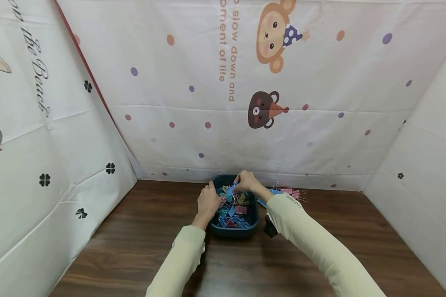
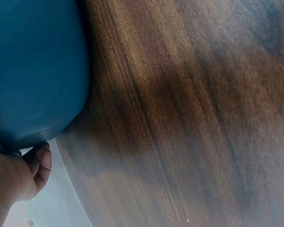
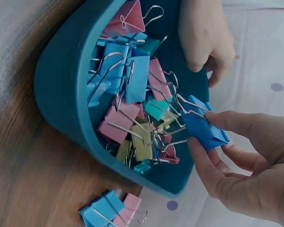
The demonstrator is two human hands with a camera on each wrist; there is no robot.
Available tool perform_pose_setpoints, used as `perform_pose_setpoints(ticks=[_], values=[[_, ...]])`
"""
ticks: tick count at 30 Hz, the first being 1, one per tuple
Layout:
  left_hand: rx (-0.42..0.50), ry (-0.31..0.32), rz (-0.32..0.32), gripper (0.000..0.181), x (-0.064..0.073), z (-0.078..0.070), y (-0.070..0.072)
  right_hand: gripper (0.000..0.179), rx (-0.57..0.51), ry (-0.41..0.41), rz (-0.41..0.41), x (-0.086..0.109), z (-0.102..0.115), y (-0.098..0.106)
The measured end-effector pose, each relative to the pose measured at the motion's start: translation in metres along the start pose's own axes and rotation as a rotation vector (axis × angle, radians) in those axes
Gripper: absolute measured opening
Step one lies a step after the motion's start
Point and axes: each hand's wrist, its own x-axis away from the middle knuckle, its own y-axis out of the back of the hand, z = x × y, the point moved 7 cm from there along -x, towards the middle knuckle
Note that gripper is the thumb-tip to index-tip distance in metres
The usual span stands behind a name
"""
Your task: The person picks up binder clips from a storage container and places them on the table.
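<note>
Nearest, a brown wooden table is crossed by two pale sleeves. Beyond, a dark blue bin is gripped at its left rim by the left hand, fingers bent over the edge. Blue, pink, green and yellow clips are heaped inside. Over the bin's far part, one blue clip is pinched between thumb and fingers of the right hand. Just right of the bin, loose clips, blue and pink, are seen. Farthest, a spotted white cloth is hung.
</note>
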Motion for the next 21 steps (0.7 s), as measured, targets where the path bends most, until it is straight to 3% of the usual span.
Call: perform_pose_setpoints(ticks=[12,21], values=[[0.020,0.012,0.011,0.067,0.003,0.000,-0.001,0.029,-0.070,0.017,-0.052,0.017,-0.010,0.044],[0.033,0.025,0.018,0.066,0.000,0.001,-0.002,0.031,-0.136,-0.039,-0.048,0.036,-0.063,0.072]])
